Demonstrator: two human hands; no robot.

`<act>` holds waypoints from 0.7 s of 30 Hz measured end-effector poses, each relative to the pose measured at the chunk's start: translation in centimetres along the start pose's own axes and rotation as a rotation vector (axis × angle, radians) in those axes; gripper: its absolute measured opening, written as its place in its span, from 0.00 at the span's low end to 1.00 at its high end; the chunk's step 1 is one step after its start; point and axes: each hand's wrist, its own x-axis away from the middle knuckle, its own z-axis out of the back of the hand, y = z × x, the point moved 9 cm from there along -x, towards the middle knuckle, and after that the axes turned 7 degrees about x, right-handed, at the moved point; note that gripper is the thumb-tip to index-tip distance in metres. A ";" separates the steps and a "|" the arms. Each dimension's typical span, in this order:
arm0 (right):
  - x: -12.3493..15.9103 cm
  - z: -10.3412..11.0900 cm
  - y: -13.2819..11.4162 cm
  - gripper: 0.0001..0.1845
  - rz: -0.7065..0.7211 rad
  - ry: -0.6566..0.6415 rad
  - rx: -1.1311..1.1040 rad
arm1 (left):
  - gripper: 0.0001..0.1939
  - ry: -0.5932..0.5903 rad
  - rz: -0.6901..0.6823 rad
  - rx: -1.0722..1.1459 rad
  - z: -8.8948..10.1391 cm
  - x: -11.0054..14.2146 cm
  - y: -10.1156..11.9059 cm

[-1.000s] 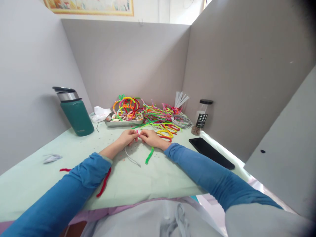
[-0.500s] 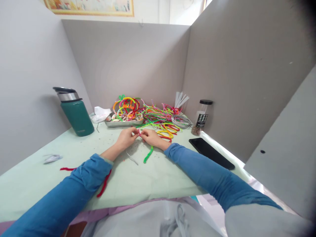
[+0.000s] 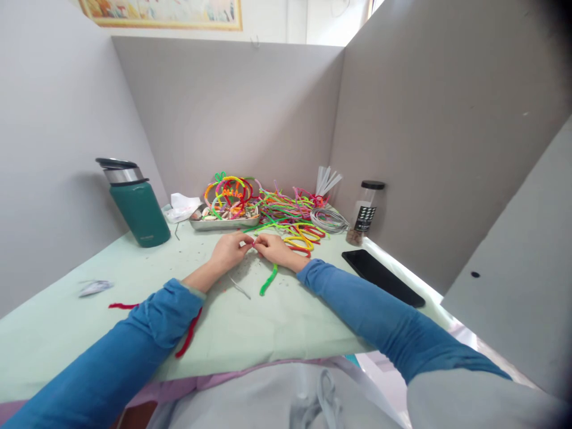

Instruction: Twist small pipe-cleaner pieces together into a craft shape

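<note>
My left hand (image 3: pixel 230 249) and my right hand (image 3: pixel 273 248) meet fingertip to fingertip over the middle of the table. Both pinch a small pink pipe cleaner (image 3: pixel 253 243), mostly hidden by the fingers. A green pipe cleaner (image 3: pixel 269 281) sticks out below my right hand; whether that hand holds it I cannot tell. Below my left hand a thin grey wire (image 3: pixel 240 286) extends over the cloth. A red pipe cleaner (image 3: pixel 189 335) shows partly from under my left sleeve, with another red end (image 3: pixel 123 306) on its other side.
Behind the hands stand a metal tray (image 3: pixel 223 224) with colourful fuzzy loops and a heap of pipe cleaners (image 3: pixel 286 205). A coil of grey wire (image 3: pixel 329 220) lies beside it. A green bottle (image 3: pixel 139 211) is left; a clear jar (image 3: pixel 364 214) and black phone (image 3: pixel 382 277) are right.
My left hand has shifted slightly, its fingertips closing in on my right hand's. Less of the pink pipe cleaner shows. The grey wire and green pipe cleaner below have moved a little.
</note>
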 end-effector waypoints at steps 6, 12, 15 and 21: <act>-0.1 -0.1 0.2 0.07 0.010 0.011 0.014 | 0.12 -0.030 -0.002 -0.017 -0.3 0.0 0.1; -0.1 -0.3 0.4 0.08 0.005 0.000 -0.009 | 0.12 -0.022 -0.012 -0.043 -0.1 -0.1 0.4; -0.1 -0.1 0.1 0.08 0.014 0.014 0.009 | 0.12 -0.025 -0.007 -0.045 -0.1 -0.1 0.4; 0.0 0.1 0.0 0.07 0.043 0.029 0.035 | 0.13 -0.074 -0.029 -0.008 -0.7 -0.1 0.0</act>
